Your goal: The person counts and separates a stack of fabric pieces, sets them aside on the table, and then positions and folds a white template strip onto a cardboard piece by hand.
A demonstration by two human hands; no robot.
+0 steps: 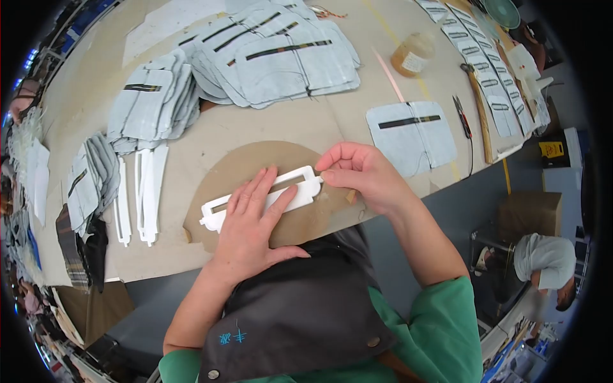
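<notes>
A white slotted strip (297,198), long and narrow with small end tabs, lies on a rounded brown mat (255,155) at the table's near edge. My left hand (252,220) rests flat across its left half, fingers spread, and covers part of the slot. At the strip's right end, my right hand (357,173) is closed in a pinch at the small tab. Whether a thin layer is also between those fingertips cannot be made out.
Stacked grey panels with dark slots (290,70) fill the back, with more grey panels (150,96) at left beside white strips (148,191). To the right are a single grey panel (408,137), a glue jar (412,54), snips (462,118) and a wooden-handled tool (480,112).
</notes>
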